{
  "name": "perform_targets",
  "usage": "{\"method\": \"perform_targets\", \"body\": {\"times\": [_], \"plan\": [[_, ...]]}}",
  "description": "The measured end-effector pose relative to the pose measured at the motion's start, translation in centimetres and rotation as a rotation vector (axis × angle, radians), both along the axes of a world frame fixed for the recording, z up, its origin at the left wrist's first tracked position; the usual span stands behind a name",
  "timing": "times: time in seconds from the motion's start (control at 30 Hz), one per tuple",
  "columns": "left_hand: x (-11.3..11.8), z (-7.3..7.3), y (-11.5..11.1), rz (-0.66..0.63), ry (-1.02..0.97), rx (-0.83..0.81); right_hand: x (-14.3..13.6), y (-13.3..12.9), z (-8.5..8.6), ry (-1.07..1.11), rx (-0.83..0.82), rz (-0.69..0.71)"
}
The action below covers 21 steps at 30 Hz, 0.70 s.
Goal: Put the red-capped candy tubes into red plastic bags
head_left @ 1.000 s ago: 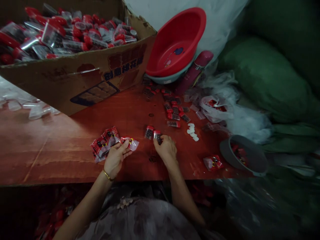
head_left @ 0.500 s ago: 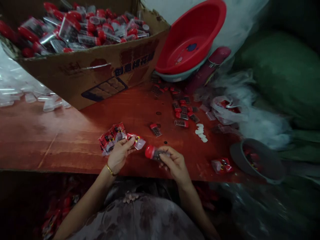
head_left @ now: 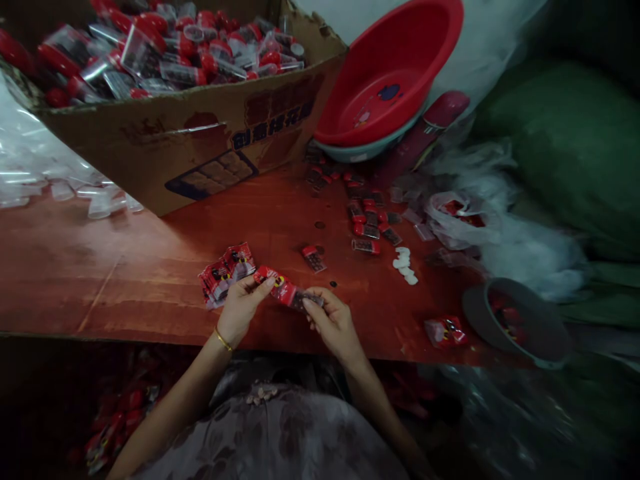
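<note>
Holding packet (head_left: 275,279) against tube (head_left: 301,300) near table edge (head_left: 130,333), carton (head_left: 210,137) apart.

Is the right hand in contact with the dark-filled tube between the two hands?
Touching. The head view shows the right hand pinching the tube at its end, with the thumb lying against it.

this looks like a small, cluttered workshop, perhaps in a storeroom. a worn red-brown table (head_left: 165,293) bears goods in bulk: a big cardboard carton (head_left: 200,143) heaped with red-capped clear tubes (head_left: 180,72), a spread of clear plastic containers (head_left: 100,205), a pile of matching red packets (head_left: 225,275). bulging green sacks (head_left: 565,147) crowd the right side. nested basins (head_left: 380,63) and a flask (head_left: 425,137) add a homely touch.
</note>
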<state>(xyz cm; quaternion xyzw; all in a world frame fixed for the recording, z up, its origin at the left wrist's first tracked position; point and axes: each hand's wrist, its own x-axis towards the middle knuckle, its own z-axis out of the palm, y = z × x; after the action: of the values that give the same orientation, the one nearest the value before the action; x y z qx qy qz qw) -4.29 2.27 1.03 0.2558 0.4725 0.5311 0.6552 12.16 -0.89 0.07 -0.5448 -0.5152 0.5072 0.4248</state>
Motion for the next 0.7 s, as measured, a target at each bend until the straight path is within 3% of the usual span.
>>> {"method": "perform_targets", "body": {"times": [0.17,0.43,0.6,0.7], "plan": [[0.7,-0.6,-0.2,0.031,-0.095,-0.02,-0.8,0.0,-0.9,0.026,0.029,-0.02],[2.3,-1.9,-1.0,0.103,-0.136,-0.016,-3.2,0.5,-1.5,-0.171,0.291,-0.118],[1.6,-1.4,-0.4,0.091,-0.154,-0.01,-3.8,0.5,-2.1,-0.113,0.253,-0.006],[1.3,-1.4,-0.1,0.0,-0.137,-0.007,-4.1,0.6,-2.3,-0.008,0.149,-0.012]]}}
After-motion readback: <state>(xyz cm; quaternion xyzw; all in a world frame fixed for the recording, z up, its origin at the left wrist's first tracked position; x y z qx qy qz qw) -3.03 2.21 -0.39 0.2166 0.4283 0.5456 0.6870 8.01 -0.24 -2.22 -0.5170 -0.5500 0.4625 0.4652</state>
